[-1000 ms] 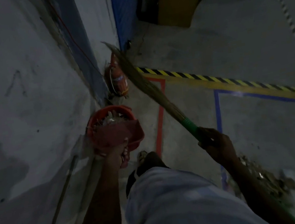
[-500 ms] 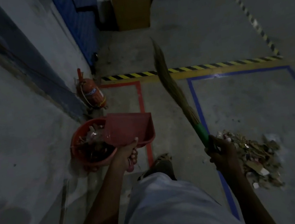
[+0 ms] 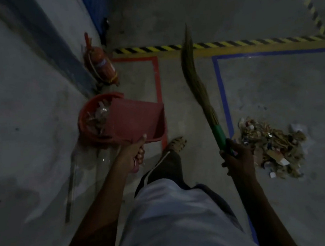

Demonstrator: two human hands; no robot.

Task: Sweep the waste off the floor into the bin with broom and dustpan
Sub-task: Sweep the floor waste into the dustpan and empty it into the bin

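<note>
**Two hands full: dustpan over the bin, broom lifted beside the waste**

Two tools are held at once. The left hand (image 3: pixel 136 155) grips the handle of a red dustpan (image 3: pixel 135 124), fingers curled under it and thumb laid up against the pan's back edge. The pan is tipped toward the round red bin (image 3: pixel 85 119), its open mouth lying over the bin's right rim; scraps of clear plastic and brown litter show inside the bin, just left of the pan's lip. The bin stands on the concrete floor (image 3: pixel 265 95) close against the grey wall (image 3: pixel 13 99).

The right hand (image 3: pixel 236 157) is closed around the green grip of a grass broom (image 3: pixel 197 82), which stands raised, its long brown bristle end pointing up and away across the yellow-and-black hazard stripe (image 3: pixel 249 42). The bristles are clear of the floor.

Just right of that hand, a waste pile (image 3: pixel 271 146) of cardboard bits, paper and wrappers lies on the floor inside a blue taped rectangle (image 3: pixel 221 87). A red taped outline (image 3: pixel 158 87) runs between bin and broom. A red fire extinguisher (image 3: pixel 101 66) stands by the wall beyond the bin. A sandalled foot (image 3: pixel 177 144) is planted between the two hands, below the dustpan, with a pale garment (image 3: pixel 174 218) in the foreground.
</note>
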